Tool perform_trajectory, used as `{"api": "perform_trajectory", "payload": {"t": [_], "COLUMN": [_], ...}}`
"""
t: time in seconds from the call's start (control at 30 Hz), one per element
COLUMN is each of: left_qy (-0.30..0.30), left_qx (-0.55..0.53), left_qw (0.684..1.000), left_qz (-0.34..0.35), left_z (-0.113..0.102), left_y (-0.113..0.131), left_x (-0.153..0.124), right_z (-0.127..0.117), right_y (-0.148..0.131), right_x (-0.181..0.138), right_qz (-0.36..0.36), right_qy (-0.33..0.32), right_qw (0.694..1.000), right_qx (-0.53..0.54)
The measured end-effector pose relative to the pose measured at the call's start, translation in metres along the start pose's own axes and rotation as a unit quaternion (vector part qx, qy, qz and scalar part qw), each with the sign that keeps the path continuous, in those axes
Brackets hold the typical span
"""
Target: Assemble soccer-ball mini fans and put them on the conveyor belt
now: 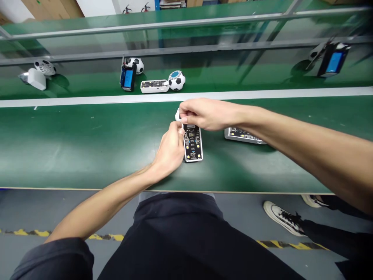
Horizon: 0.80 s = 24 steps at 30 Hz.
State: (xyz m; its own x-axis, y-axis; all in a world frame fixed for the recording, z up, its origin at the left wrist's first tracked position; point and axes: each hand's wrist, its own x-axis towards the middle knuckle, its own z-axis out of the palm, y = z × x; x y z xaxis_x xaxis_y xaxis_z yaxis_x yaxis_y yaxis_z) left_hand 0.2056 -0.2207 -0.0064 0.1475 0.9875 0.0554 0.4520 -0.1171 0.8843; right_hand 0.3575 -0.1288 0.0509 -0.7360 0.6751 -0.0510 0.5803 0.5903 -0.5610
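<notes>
A white tray-like case with a black circuit board (192, 146) lies on the green bench (87, 144) in front of me. My left hand (170, 149) rests beside the board's left edge, fingers curled and pinching at its top corner. My right hand (204, 113) reaches in from the right and is closed over the board's far end, pinching a small white part (177, 115). What exactly the left fingers hold is too small to tell.
A second board in a white case (243, 135) lies just right, partly under my right forearm. On the far belt sit a third board (154, 86), two small football-shaped parts (176, 80), a blue-screened device (127, 77), and white parts at far left (37, 77). Another person's shoe (281, 216) is at lower right.
</notes>
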Motion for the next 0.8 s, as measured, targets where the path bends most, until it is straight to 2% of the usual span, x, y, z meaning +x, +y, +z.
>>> {"api": "perform_trajectory", "payload": {"t": [0.27, 0.43, 0.47, 0.53, 0.63, 0.7, 0.8], "left_qy": [0.019, 0.014, 0.008, -0.001, 0.016, 0.012, -0.035], "left_qx": [0.05, 0.013, -0.002, -0.036, -0.046, 0.006, 0.081], "left_qw": [0.998, 0.999, 1.0, 0.999, 0.999, 0.998, 0.99], "left_qz": [0.023, 0.025, 0.024, 0.016, 0.024, 0.065, 0.112], "left_z": [0.002, 0.001, 0.001, 0.0, 0.0, -0.001, -0.005], "left_y": [0.005, -0.003, -0.004, -0.005, -0.005, -0.003, 0.002], "left_x": [-0.004, -0.002, -0.001, -0.001, -0.002, 0.0, 0.005], "right_z": [0.002, -0.001, 0.0, 0.004, 0.024, 0.043, 0.067], "right_y": [0.007, 0.004, 0.003, -0.001, -0.006, -0.007, -0.008], "right_x": [0.005, 0.002, -0.003, -0.016, -0.04, -0.053, -0.062], "right_qz": [-0.021, -0.007, -0.007, 0.001, 0.083, 0.147, 0.157], "right_qy": [-0.004, -0.012, -0.001, 0.063, 0.187, 0.175, 0.205], "right_qw": [1.0, 1.0, 1.0, 0.997, 0.976, 0.967, 0.947], "right_qx": [-0.002, 0.023, 0.03, 0.043, 0.071, 0.116, 0.19]}}
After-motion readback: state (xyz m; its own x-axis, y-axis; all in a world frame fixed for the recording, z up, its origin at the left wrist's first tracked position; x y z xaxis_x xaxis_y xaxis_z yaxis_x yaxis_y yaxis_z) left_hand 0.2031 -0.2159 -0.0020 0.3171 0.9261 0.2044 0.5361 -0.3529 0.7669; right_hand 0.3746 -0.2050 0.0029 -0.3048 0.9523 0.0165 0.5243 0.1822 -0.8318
